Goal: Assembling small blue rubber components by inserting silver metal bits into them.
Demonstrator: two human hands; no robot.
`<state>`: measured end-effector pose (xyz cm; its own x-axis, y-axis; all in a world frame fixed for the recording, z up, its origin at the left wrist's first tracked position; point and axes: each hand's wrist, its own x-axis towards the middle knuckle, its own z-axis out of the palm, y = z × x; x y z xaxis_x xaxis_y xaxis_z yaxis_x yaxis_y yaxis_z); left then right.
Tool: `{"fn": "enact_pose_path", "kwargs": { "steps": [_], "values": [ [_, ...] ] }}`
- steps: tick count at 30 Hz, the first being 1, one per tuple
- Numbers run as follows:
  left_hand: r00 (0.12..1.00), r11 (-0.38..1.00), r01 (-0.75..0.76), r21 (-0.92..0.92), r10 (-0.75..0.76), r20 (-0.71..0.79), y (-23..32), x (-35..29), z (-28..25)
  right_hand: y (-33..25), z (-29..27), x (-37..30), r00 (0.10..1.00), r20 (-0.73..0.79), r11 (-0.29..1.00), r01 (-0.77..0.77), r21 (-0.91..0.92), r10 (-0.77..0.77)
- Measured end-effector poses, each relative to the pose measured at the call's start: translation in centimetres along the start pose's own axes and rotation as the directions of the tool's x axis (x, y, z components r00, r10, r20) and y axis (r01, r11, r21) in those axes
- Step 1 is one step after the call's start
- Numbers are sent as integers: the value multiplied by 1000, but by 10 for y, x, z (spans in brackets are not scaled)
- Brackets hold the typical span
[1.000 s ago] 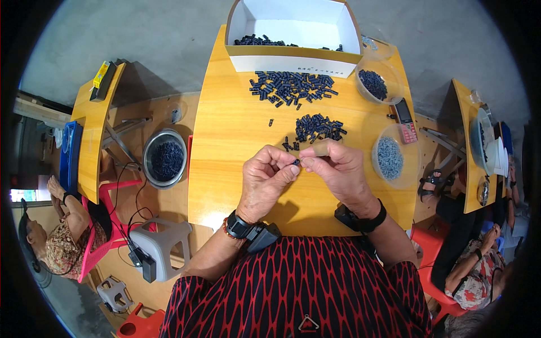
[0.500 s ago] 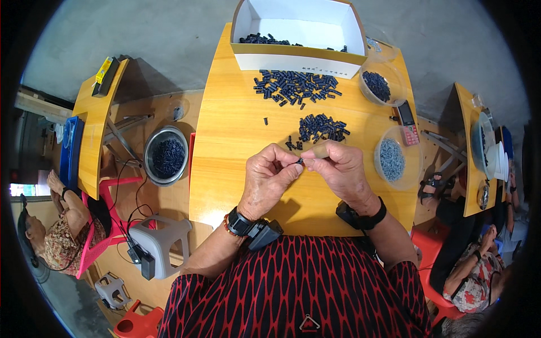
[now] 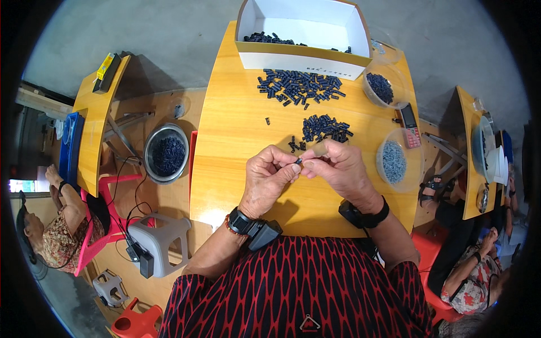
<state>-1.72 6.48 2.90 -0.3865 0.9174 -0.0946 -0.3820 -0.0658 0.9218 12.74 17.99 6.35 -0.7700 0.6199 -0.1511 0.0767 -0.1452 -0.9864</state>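
My left hand (image 3: 271, 176) pinches a small dark plastic part (image 3: 298, 161) between thumb and forefinger over the near half of the wooden table (image 3: 231, 129). The fingertips of my right hand (image 3: 333, 169) meet it from the other side, also in a pinch; whether they grip the same part or a smaller piece is hidden. Just beyond my fingers lie a few loose black pieces (image 3: 293, 144) and a small pile of dark parts (image 3: 324, 128). A larger pile of dark cylindrical parts (image 3: 298, 85) spreads farther back.
At the back stands an open white box (image 3: 304, 61) with dark parts inside. Along the right edge are a clear tub of dark parts (image 3: 378, 89), a phone (image 3: 410, 127) and a clear tub of grey-blue pieces (image 3: 393, 161). A steel bowl (image 3: 167, 153) sits left of the table. Other people sit either side.
Both hands stay together in nearly the same place, with only slight finger movement. The whole view has shifted a little, so the table appears slightly farther right.
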Motion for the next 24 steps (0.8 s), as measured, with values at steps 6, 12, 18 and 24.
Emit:
{"fn": "enact_pose_path", "kwargs": {
  "steps": [6,12,18,24],
  "values": [
    [1000,1000,-2,-31,1,-9,-4,0,-5,5,3,8,978,54,927,206,-314,-199],
    [998,999,-27,-24,25,-62,-1,-7,-14,-7,7,27,966,197,943,215,-253,-168],
    [968,999,-52,-13,47,-245,2,-2,-32,-5,24,75,940,45,796,310,-520,-337],
    [960,991,-58,-117,23,-279,1,-5,-37,8,40,106,921,201,508,355,-785,-334]
  ]
}}
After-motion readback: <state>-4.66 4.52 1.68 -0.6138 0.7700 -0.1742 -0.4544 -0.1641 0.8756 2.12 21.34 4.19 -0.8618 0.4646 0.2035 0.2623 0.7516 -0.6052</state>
